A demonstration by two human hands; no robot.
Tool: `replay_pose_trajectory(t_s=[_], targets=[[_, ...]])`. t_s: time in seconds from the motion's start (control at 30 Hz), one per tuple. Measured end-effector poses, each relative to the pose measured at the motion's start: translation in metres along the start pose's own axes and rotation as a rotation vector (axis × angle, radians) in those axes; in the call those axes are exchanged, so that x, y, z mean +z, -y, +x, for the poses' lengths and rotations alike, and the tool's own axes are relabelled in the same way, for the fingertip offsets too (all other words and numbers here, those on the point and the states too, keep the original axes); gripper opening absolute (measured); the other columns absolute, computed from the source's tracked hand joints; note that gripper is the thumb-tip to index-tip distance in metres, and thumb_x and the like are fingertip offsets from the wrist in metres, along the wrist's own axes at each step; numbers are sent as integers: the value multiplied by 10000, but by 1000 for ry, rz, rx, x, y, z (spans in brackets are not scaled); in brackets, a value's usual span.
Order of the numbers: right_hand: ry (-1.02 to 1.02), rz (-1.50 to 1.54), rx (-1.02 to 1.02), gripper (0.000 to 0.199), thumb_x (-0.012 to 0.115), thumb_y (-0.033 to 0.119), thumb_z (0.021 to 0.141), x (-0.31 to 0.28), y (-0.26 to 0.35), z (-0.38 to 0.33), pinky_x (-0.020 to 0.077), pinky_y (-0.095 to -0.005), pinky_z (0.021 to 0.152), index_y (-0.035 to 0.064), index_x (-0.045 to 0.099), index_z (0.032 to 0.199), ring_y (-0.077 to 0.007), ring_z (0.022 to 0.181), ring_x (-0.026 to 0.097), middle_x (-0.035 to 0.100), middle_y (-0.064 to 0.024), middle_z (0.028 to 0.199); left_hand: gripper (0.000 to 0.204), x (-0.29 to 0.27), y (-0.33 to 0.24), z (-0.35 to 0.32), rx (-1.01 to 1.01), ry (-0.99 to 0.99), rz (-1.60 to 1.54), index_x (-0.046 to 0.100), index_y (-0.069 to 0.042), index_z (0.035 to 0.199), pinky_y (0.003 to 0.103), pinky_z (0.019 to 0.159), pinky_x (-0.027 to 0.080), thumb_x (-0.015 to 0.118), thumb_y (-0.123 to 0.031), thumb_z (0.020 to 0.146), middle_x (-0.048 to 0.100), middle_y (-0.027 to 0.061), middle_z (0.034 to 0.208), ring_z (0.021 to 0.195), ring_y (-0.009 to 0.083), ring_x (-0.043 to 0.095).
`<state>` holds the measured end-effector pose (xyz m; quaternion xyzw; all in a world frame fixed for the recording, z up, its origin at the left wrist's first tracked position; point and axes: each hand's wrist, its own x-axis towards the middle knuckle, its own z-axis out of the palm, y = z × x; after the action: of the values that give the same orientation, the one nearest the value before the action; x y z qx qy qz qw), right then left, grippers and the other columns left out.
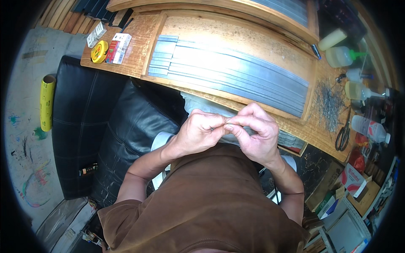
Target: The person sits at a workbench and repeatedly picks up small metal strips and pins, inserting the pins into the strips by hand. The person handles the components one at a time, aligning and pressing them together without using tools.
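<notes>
My left hand (201,130) and my right hand (258,133) meet in front of my brown shirt, just off the table's near edge. Both are closed in a pinch, fingertips touching. Whatever lies between them is too small or hidden to make out. Beyond my hands, long grey metal strips (236,80) lie side by side in a shallow wooden tray (154,46) on the wooden table. Shorter strips (162,55) rest at the left end of the row. A pile of thin metal pieces (329,105) lies right of the tray.
Black-handled scissors (343,135) lie at the table's right, near several plastic bottles (337,57). At the left end sit a yellow tape measure (99,52) and small boxes (119,48). A black padded seat (143,118) stands at left, a yellow roll (47,103) beyond it.
</notes>
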<state>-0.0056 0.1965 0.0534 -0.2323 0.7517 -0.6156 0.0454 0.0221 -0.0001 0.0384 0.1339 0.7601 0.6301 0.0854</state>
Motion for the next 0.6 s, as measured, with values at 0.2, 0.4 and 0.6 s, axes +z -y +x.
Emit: replay_pose_trajectory(t_s=[0.2, 0.4, 0.6], targets=[[-34, 9, -15, 149, 836, -37, 818, 0, -1, -2, 510, -271, 632, 12, 790, 951, -156, 749, 654, 659, -72, 874, 150, 1, -4, 1, -18, -4, -25, 784, 10, 1067, 291, 629, 573, 761, 4, 919, 768, 174, 830, 724, 183, 770], [-84, -12, 45, 154, 844, -29, 822, -18, 7, -4, 499, -258, 673, -3, 786, 963, -130, 794, 630, 657, -58, 881, 260, 15, 4, 3, 69, -119, -120, 773, 21, 1173, 281, 733, 612, 755, 38, 914, 803, 170, 986, 825, 194, 789], [-402, -542, 12, 122, 828, -25, 833, -111, 49, -14, 522, -281, 705, -7, 788, 947, -150, 814, 657, 674, -67, 876, 273, 15, 5, 10, 115, -138, -113, 777, 23, 1158, 291, 811, 633, 756, 82, 892, 796, 172, 1099, 922, 207, 793]])
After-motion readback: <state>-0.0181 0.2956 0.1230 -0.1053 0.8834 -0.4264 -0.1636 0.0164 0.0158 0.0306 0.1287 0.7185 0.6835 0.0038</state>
